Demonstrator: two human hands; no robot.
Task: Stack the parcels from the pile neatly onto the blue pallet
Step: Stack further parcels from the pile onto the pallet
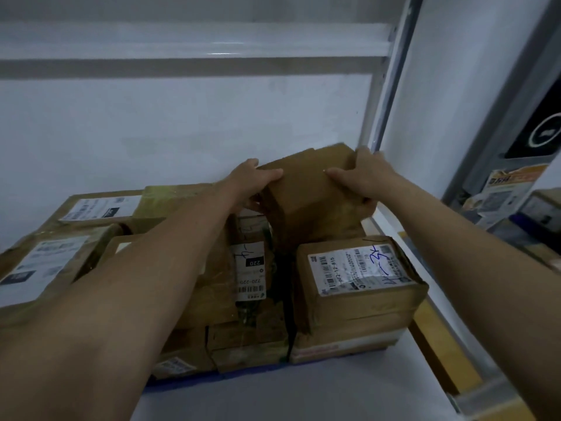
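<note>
Both hands, left (253, 183) and right (361, 177), were clamped on a plain brown parcel (309, 189) at 12 o'clock, tilted atop stacked parcels (358, 284) against the white wall (182, 123), blue pallet (182, 382) edge peeking underneath.

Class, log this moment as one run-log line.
step: placing | left hand: grips plain brown cardboard box | right hand: grips same box | box: tilted, at stack's back right | blue pallet: edge visible

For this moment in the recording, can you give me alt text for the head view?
Left hand and right hand grip a plain brown cardboard box, tilted, at the back right of a stack of labelled parcels by a white wall. A strip of blue pallet shows beneath.
</note>
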